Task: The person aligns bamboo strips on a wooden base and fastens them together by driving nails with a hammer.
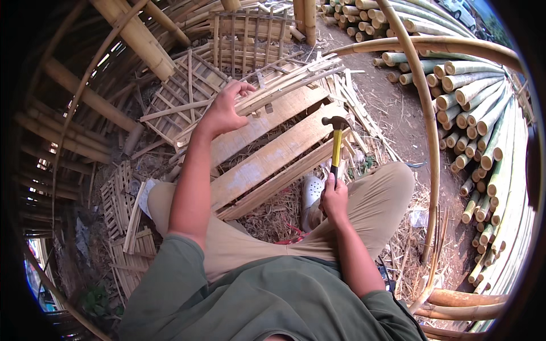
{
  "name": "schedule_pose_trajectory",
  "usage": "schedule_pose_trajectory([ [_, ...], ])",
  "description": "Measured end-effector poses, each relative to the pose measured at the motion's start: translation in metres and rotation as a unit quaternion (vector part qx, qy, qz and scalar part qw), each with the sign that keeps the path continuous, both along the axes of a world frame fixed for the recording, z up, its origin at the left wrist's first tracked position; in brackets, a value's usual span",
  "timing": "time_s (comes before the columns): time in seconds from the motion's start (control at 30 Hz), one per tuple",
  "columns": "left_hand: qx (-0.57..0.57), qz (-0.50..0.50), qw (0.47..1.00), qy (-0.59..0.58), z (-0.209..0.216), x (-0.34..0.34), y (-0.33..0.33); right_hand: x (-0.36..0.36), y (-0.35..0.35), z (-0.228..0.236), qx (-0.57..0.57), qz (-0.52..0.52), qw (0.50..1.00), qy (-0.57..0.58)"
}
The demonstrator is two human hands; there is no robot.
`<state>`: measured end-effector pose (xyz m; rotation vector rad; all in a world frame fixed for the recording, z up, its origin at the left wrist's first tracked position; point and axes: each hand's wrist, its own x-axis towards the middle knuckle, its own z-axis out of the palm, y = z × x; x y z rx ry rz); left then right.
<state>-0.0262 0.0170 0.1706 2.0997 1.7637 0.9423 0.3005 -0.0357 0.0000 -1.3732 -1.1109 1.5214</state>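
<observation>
My right hand (334, 200) is wrapped round the black lower grip of a claw hammer (336, 149), held upright with its yellow handle below the dark metal head. My left hand (226, 109) reaches forward, thumb apart from the curved fingers, with nothing visible in it. Right beside those fingers lies a bundle of thin split bamboo strips (290, 85); whether they touch it I cannot tell. Under the strips, in front of my knees, is a low bench of wide wooden planks (267, 152) with gaps between them.
Slatted bamboo panels (250, 42) lean at the back, and smaller ones (116, 199) lie at the left. A large stack of cut bamboo poles (483, 119) fills the right. A curved bamboo pole (424, 102) stands between me and the stack. Shavings (273, 224) litter the ground.
</observation>
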Motion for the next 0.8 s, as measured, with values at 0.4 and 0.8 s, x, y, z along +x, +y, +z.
schedule_pose_trajectory([
  [0.4, -0.037, 0.025, 0.996, -0.072, 0.024, -0.027, 0.012, -0.010, -0.001, 0.005, -0.037, 0.027, 0.998, -0.031],
  [0.8, -0.043, 0.057, 0.997, -0.036, 0.015, -0.016, -0.018, -0.009, 0.003, -0.024, 0.063, 0.084, 0.977, -0.187],
])
